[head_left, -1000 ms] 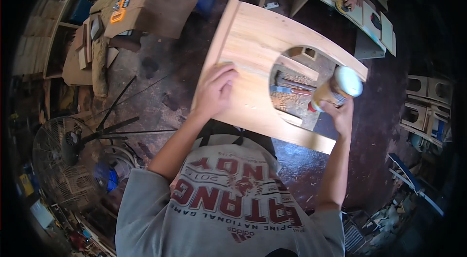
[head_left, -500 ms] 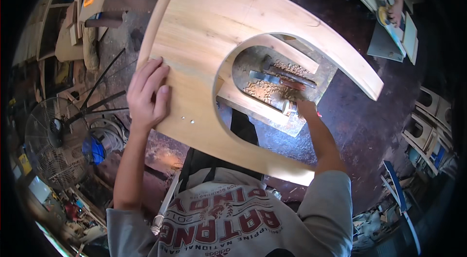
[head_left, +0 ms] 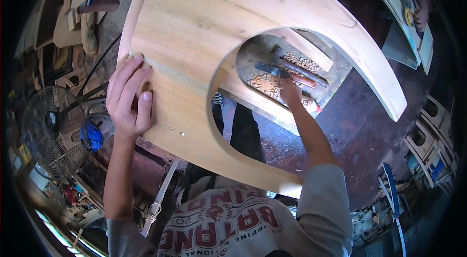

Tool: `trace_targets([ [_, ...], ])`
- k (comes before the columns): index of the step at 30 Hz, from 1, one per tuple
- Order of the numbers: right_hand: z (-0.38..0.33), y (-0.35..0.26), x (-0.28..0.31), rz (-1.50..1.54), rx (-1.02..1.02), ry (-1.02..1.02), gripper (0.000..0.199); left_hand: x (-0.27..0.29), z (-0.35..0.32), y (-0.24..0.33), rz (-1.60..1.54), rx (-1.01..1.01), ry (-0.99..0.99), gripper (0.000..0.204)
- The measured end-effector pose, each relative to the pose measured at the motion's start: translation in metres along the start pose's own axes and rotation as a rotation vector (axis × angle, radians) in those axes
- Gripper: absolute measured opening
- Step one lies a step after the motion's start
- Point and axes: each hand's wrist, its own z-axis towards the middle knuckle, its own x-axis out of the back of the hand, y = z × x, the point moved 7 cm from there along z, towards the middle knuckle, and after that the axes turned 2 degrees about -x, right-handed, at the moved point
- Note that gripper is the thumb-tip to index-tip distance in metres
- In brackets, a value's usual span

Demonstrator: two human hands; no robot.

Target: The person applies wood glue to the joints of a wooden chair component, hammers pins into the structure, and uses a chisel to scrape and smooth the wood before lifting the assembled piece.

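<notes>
A large pale wooden panel (head_left: pixel 189 38) with a rounded cutout lies tilted in front of me. My left hand (head_left: pixel 129 99) grips its left edge, fingers and thumb on the upper face. Through the cutout, my right hand (head_left: pixel 291 92) reaches to a work board (head_left: pixel 335 82). Its fingers are pressed together at a heap of small wooden plugs (head_left: pixel 265 84); their tips are partly hidden. Just beyond them lie a broad-bladed tool with a reddish-brown handle (head_left: pixel 305 81) and a dark-handled tool (head_left: pixel 311 73). A white bottle with a red cap (head_left: pixel 310 104) lies beside my right wrist.
A floor fan (head_left: pixel 51 118) and a blue round object (head_left: pixel 91 135) stand at the left. At the upper right, another person's hand (head_left: pixel 421 18) works a yellow power tool over panels. Stacked cut-out wooden parts (head_left: pixel 428 128) and a blue-edged bar (head_left: pixel 390 184) are at the right.
My right hand has moved from beside the bottle to the plugs, and the bottle now shows more. The panel has shifted left and nearer in view, with my left hand still on its edge.
</notes>
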Motion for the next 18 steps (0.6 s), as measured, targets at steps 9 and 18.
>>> trace_targets([
  [9, -0.002, 0.0, -0.011, -0.015, -0.053, 0.191, 0.033, 0.0, 0.0, -0.002, 0.011, 0.005, -0.014, 0.033],
  [18, 0.01, 0.009, -0.021, -0.003, -0.158, 0.023, 0.036, 0.001, 0.0, -0.002, 0.014, 0.006, -0.004, 0.033],
])
